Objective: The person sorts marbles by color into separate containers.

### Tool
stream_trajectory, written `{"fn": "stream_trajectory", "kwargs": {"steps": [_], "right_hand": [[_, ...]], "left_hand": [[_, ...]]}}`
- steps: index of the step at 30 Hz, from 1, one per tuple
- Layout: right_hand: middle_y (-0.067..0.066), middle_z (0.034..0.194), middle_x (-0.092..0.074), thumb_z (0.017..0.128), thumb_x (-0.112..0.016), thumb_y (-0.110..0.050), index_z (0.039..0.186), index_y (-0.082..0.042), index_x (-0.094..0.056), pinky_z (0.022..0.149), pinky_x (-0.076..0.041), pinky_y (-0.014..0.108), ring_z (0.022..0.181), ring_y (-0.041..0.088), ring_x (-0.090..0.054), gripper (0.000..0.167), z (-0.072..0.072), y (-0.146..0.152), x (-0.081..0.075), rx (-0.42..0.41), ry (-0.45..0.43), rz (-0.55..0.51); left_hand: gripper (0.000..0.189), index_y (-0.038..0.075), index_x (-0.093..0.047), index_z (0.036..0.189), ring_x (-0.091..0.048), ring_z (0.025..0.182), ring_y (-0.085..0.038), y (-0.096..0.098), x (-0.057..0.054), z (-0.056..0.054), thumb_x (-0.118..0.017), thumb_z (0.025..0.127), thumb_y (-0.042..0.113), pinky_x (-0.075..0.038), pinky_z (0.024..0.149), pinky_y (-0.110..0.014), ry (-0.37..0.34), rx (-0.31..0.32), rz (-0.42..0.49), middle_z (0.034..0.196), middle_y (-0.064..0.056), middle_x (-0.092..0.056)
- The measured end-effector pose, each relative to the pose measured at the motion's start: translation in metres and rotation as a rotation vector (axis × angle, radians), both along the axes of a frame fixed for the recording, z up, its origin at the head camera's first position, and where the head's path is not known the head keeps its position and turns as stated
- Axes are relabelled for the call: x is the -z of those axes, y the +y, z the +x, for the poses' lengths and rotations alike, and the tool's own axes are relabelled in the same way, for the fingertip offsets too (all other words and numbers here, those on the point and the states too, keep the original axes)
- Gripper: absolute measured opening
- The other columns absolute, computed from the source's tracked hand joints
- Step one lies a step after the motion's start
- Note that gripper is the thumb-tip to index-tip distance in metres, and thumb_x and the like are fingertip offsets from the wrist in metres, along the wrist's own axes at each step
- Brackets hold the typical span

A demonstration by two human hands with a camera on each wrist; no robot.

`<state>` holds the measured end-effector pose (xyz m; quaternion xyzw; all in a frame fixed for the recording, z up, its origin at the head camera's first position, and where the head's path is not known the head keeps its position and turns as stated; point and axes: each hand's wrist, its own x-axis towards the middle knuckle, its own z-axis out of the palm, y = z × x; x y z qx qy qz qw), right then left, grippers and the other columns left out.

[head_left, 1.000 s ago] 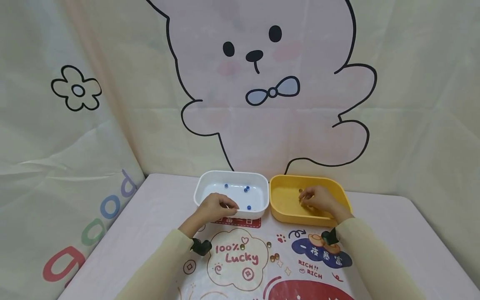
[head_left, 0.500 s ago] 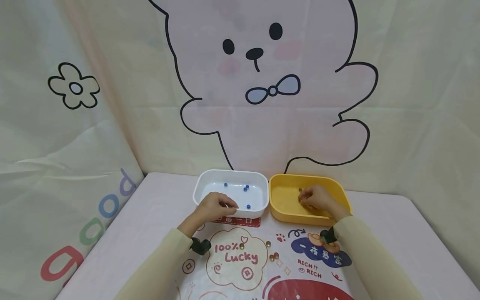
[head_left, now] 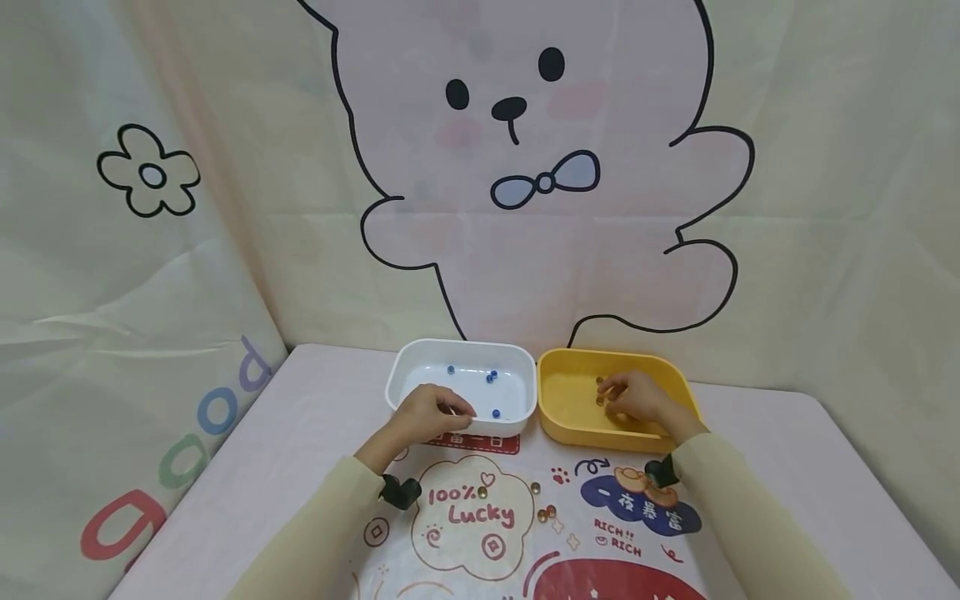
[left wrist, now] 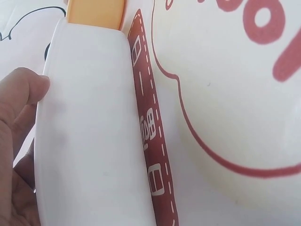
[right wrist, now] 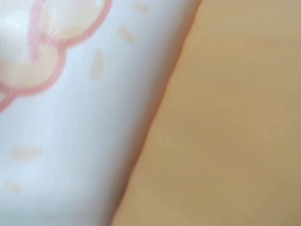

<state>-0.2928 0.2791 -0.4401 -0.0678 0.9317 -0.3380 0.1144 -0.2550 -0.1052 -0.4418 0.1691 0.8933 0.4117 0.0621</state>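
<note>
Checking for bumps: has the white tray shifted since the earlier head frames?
No: in the head view, the white tray sits unchanged against the red printed label.

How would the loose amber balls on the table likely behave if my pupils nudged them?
The amber balls look round, so they would probably roll. Small glints suggest smooth, perhaps slippery surfaces. Tiny beside the yellow tray, each is likely light.

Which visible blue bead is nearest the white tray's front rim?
The blue bead just right of the left hand; the other three lie farther back.
</note>
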Motion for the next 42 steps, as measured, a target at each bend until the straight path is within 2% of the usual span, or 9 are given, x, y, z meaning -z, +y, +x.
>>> {"fn": "stream_trajectory", "kwargs": {"steps": [3, 6, 9, 15, 23, 34, 42], "right_hand": [[0.016, 0.105, -0.063, 0.081, -0.072, -0.011, 0.115, -0.003, -0.066, 0.072, -0.050, 0.029, 0.083, 0.021, -0.054, 0.036, 0.003, 0.002, -0.005, -0.008, -0.010, 0.021], [0.018, 0.113, -0.064, 0.083, -0.071, -0.016, 0.118, -0.005, -0.065, 0.085, -0.051, 0.040, 0.094, 0.026, -0.056, 0.038, 0.007, 0.004, -0.010, -0.046, 0.021, 0.063], [0.018, 0.115, -0.065, 0.082, -0.072, -0.019, 0.119, -0.005, -0.065, 0.091, -0.049, 0.048, 0.102, 0.031, -0.058, 0.040, 0.010, 0.006, -0.014, -0.072, 0.066, 0.088], [0.022, 0.116, -0.065, 0.084, -0.071, -0.027, 0.120, -0.004, -0.064, 0.088, -0.051, 0.048, 0.103, 0.035, -0.060, 0.044, 0.018, 0.010, -0.020, -0.081, 0.115, 0.095], [0.020, 0.114, -0.066, 0.085, -0.071, -0.026, 0.117, -0.003, -0.065, 0.083, -0.054, 0.041, 0.101, 0.034, -0.061, 0.040, 0.036, 0.010, -0.030, -0.095, 0.219, 0.049], [0.013, 0.108, -0.069, 0.083, -0.074, -0.024, 0.113, -0.008, -0.067, 0.079, -0.055, 0.038, 0.093, 0.026, -0.063, 0.035, 0.069, -0.005, -0.047, -0.061, 0.337, -0.003], [0.009, 0.104, -0.069, 0.082, -0.075, -0.024, 0.109, -0.013, -0.069, 0.072, -0.052, 0.023, 0.086, 0.020, -0.061, 0.029, 0.094, -0.025, -0.052, -0.043, 0.344, -0.065]], "left_hand": [[0.006, 0.028, -0.076, 0.087, -0.058, 0.081, -0.013, -0.001, 0.001, 0.000, -0.075, 0.081, 0.030, -0.048, 0.072, -0.029, 0.006, -0.001, -0.005, 0.089, 0.010, -0.071], [0.007, 0.028, -0.076, 0.087, -0.057, 0.081, -0.013, -0.002, 0.001, 0.001, -0.075, 0.081, 0.029, -0.047, 0.072, -0.029, 0.008, -0.004, -0.008, 0.089, 0.010, -0.070], [0.006, 0.028, -0.076, 0.087, -0.057, 0.081, -0.013, -0.002, 0.001, 0.001, -0.075, 0.081, 0.029, -0.047, 0.071, -0.029, 0.002, -0.008, -0.007, 0.089, 0.009, -0.070], [0.006, 0.027, -0.076, 0.087, -0.057, 0.082, -0.014, -0.002, 0.000, 0.002, -0.076, 0.081, 0.028, -0.047, 0.071, -0.030, -0.004, -0.012, 0.000, 0.089, 0.009, -0.070], [0.008, 0.025, -0.077, 0.087, -0.057, 0.081, -0.014, 0.001, -0.001, 0.001, -0.076, 0.080, 0.029, -0.047, 0.072, -0.030, -0.010, 0.004, 0.006, 0.089, 0.009, -0.071], [0.009, 0.025, -0.077, 0.089, -0.057, 0.082, -0.014, 0.002, -0.002, 0.000, -0.076, 0.081, 0.029, -0.047, 0.071, -0.029, -0.012, 0.000, 0.003, 0.088, 0.009, -0.071], [0.008, 0.026, -0.077, 0.088, -0.057, 0.081, -0.014, 0.001, -0.002, 0.000, -0.076, 0.081, 0.029, -0.047, 0.071, -0.029, -0.010, -0.010, -0.013, 0.088, 0.009, -0.071]]}}
